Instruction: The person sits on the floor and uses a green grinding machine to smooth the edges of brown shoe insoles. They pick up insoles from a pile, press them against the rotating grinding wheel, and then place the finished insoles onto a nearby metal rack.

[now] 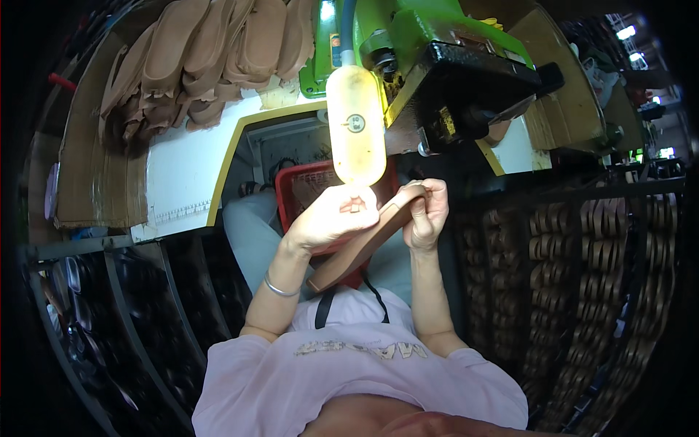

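A brown sandal sole [360, 249] slants across above my lap, its far end curving up to the right. My right hand [428, 215] grips that curved end, with the thumb on the near side and fingers wrapped behind. Beside the sole's upper left edge is my left hand [335, 218], its fingers curled into a pinch; whatever is between the fingertips is hidden. Just beyond my left hand hangs a bright yellow oval lamp-like head [357, 149] on a grey-blue neck.
A green and black machine [466, 87] stands ahead on the white table [182, 175]. A cardboard box [98, 175] with several brown soles [171, 47] is at far left. Below my hands sits a red basket [287, 193]. Racks of footwear [568, 277] flank me on both sides.
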### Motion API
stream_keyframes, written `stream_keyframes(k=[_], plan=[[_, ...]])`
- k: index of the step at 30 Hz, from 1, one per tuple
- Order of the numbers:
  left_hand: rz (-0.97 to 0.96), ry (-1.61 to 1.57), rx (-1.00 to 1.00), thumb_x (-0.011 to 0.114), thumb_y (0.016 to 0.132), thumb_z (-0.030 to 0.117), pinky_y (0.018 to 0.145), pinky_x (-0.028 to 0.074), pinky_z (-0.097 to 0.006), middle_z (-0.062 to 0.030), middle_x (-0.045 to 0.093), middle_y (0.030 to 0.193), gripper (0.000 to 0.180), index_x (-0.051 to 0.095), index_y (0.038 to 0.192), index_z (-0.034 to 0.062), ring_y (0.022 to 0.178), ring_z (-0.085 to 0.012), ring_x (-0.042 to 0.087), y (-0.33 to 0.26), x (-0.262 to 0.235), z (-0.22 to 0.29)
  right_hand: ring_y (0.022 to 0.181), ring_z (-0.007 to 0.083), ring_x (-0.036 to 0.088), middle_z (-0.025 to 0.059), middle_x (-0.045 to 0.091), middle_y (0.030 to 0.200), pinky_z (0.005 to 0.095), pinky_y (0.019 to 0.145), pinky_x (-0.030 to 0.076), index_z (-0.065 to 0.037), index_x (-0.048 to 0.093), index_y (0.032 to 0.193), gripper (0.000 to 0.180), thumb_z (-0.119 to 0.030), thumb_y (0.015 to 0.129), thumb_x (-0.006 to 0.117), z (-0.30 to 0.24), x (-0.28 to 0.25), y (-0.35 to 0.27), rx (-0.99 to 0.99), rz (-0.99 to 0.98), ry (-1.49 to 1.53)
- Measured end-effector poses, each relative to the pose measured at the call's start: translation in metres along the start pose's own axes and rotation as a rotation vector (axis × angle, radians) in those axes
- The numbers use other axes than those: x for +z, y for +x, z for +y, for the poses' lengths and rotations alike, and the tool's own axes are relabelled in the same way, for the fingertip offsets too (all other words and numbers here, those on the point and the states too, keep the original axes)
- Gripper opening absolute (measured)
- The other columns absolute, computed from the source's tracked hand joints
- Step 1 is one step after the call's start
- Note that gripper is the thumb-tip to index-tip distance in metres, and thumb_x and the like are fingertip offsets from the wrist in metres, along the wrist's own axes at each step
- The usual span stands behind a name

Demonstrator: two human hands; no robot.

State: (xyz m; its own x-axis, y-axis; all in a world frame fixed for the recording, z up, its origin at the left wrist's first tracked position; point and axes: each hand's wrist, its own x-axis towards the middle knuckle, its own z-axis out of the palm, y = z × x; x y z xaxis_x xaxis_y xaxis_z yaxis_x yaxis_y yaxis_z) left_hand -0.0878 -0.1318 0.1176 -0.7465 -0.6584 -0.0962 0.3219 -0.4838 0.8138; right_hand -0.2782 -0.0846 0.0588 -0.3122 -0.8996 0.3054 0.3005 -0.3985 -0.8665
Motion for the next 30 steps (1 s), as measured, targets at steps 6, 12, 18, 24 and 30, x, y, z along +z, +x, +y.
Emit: stream_keyframes(k=[6, 12, 18, 24, 30], plan=[[-0.004, -0.141, -0.014, 0.064, 0.087, 0.01, 0.046, 0.041, -0.017, -0.0032, 0.06, 0.075, 0.014, 0.06, 0.094, -0.0016, 0.055, -0.0039, 0.051, 0.003, 0.011, 0.007, 0.077, 0.0166, 0.055, 0.0092, 0.058, 0.086, 0.0299, 0.073, 0.046, -0.004, 0.044, 0.108, 0.032, -0.022, 0.09, 0.064, -0.012, 0.008, 0.007, 0.028, -0.054, 0.08], [0.03, 0.117, 0.004, 0.063, 0.089, 0.009, 0.052, 0.045, -0.019, -0.005, 0.062, 0.081, 0.016, 0.06, 0.099, -0.0027, 0.062, -0.0033, 0.054, 0.01, -0.002, -0.013, 0.08, 0.0147, 0.056, 0.0094, 0.059, 0.09, 0.0272, 0.077, 0.046, -0.004, 0.044, 0.108, 0.03, -0.021, 0.091, 0.063, -0.006, 0.008, 0.003, 0.019, -0.003, 0.003], [0.074, 0.319, 0.023, 0.063, 0.089, 0.014, 0.081, 0.045, -0.024, -0.0057, 0.062, 0.095, 0.022, 0.06, 0.102, -0.003, 0.088, -0.0087, 0.055, 0.003, -0.005, -0.014, 0.088, 0.0136, 0.056, 0.0065, 0.058, 0.097, 0.0288, 0.082, 0.046, -0.004, 0.046, 0.109, 0.026, -0.02, 0.094, 0.059, -0.001, 0.003, -0.001, 0.076, 0.13, 0.127], [0.21, 1.1, 0.185, 0.076, 0.073, 0.025, 0.079, 0.05, -0.035, -0.0143, 0.065, 0.099, 0.045, 0.06, 0.11, 0.004, 0.091, -0.0289, 0.064, -0.048, 0.007, 0.013, 0.099, 0.0159, 0.054, 0.0086, 0.055, 0.108, 0.0316, 0.089, 0.044, -0.003, 0.045, 0.109, 0.028, -0.023, 0.095, 0.058, -0.012, -0.01, 0.011, 0.055, 0.334, 0.13], [0.552, 1.233, 0.327, 0.084, 0.064, 0.022, 0.068, 0.052, -0.032, -0.0173, 0.068, 0.082, 0.04, 0.066, 0.091, -0.0009, 0.072, -0.0284, 0.068, -0.041, 0.009, 0.049, 0.101, 0.0156, 0.054, 0.0091, 0.055, 0.109, 0.031, 0.089, 0.045, -0.002, 0.047, 0.109, 0.025, -0.023, 0.097, 0.054, -0.012, -0.007, 0.024, 0.094, 0.44, 0.149]])
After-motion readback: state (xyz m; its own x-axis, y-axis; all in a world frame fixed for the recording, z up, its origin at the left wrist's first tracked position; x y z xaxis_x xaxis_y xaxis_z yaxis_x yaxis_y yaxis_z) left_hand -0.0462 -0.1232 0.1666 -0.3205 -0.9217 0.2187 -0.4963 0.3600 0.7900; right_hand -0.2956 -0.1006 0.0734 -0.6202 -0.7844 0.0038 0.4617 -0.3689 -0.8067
